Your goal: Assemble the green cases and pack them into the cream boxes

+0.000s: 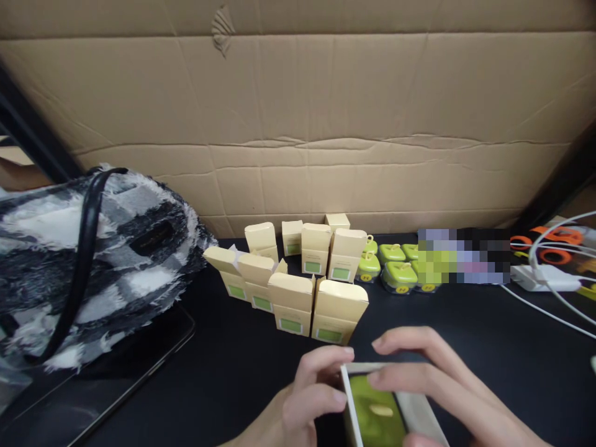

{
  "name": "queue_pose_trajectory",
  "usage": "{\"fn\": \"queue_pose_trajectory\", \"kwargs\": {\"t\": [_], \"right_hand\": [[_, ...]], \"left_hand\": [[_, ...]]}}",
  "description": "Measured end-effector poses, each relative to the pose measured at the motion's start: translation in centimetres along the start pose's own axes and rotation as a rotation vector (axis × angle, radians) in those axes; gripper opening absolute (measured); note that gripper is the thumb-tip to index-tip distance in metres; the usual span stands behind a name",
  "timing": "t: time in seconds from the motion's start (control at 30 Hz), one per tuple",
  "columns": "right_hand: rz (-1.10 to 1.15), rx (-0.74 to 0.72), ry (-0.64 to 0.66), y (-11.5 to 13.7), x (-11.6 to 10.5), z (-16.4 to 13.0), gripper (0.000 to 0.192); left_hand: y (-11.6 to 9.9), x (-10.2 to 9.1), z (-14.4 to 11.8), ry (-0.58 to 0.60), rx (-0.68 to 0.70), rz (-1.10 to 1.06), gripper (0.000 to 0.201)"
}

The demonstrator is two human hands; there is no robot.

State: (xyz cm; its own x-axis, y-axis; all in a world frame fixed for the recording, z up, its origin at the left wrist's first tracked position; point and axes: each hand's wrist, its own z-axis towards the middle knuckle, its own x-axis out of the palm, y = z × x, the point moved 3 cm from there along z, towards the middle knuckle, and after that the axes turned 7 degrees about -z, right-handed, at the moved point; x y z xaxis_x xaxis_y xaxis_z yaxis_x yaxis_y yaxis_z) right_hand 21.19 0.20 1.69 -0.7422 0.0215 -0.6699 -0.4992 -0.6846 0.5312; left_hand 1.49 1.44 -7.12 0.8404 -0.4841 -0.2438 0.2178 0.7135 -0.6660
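A small cream box (395, 410) with a green item (375, 419) inside lies at the bottom edge of the view, caught between both hands. The left hand (302, 397) grips its left side, fingers curled against the rim. The right hand (433, 385) grasps it from above and the right, fingers laid flat across the top. Beyond them, on the black table (465, 323), stand open cream boxes (298, 273), with green cases (395, 267) just beside them. A fuzzy checked bag (93, 261) sits far left.
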Motion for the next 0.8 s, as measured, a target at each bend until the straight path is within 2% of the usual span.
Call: {"fn": "queue_pose_trajectory", "kwargs": {"t": [0.07,0.17,0.27,0.37,0.47,0.5,0.57,0.63,0.73,0.8], "right_hand": [[0.064,0.012,-0.033,-0.1,-0.2,0.0,0.028],[0.183,0.030,0.015,-0.6,-0.1,-0.2,0.028],[0.223,0.131,0.077,-1.3,0.5,-0.7,0.026],[0.298,0.231,0.076,-1.8,1.4,-1.0,0.026],[0.368,0.279,0.098,-1.9,2.0,-0.7,0.009],[0.370,0.286,0.117,-1.8,2.0,-0.6,0.010],[0.374,0.305,0.165,-1.7,1.9,-0.2,0.019],[0.414,0.310,0.205,-1.5,1.6,0.1,0.026],[0.469,0.212,0.208,-0.9,1.2,0.2,0.045],[0.434,0.205,0.181,-0.6,1.0,0.1,0.039]], "left_hand": [[0.2,0.2,0.1,-0.066,0.001,-0.062,0.057],[0.0,-0.1,0.4,-0.135,0.017,-0.136,0.042],[-0.6,-0.5,0.7,-0.053,0.021,-0.139,0.035],[-0.8,-0.9,0.7,0.035,-0.083,-0.055,0.033],[-0.8,-1.0,0.5,0.084,-0.155,0.033,0.044],[-0.7,-1.0,0.4,0.099,-0.171,0.052,0.049],[-0.5,-0.9,0.2,0.122,-0.217,0.069,0.054],[-0.2,-0.9,0.0,0.129,-0.289,0.068,0.049],[-0.2,-1.1,0.0,0.112,-0.331,0.044,0.040],[-0.4,-1.2,0.2,0.093,-0.320,0.014,0.030]]}}
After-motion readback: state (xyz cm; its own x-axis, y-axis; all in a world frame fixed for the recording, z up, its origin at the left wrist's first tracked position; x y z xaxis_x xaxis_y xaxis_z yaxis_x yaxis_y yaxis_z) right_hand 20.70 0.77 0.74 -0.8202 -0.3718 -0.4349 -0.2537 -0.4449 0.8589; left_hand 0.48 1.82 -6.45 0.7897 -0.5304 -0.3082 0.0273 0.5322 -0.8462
